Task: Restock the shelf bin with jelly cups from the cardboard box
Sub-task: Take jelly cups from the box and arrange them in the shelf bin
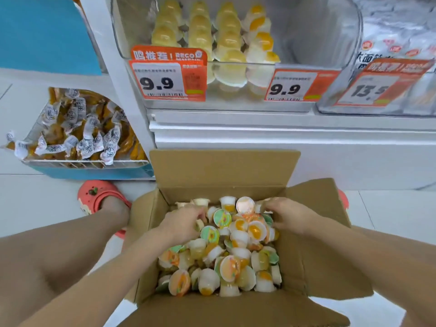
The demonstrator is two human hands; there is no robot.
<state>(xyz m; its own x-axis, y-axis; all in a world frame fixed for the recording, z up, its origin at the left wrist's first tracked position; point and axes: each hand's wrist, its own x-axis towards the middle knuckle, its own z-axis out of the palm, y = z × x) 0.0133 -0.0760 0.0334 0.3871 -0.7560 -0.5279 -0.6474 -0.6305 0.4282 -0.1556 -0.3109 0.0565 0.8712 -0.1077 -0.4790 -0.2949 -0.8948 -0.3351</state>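
Observation:
An open cardboard box point(221, 175) sits on the floor in front of me, filled with several loose jelly cups point(232, 252) with white, orange and green lids. My left hand point(182, 223) reaches into the far left of the pile, fingers curled among the cups. Over the far right of the pile, my right hand point(286, 214) curls its fingers onto cups near the box wall. Whether either hand has a firm grip is hidden by the fingers. Above, the clear shelf bin point(306, 31) holds rows of jelly cups point(226, 38) on its left side.
Price tags reading 9.9 point(165, 79) hang on the bin's front. Right of it stands a bin of silver packets point(398, 57). A wire basket of wrapped snacks point(77, 128) is at the left. A foot in a pink clog point(101, 197) rests beside the box.

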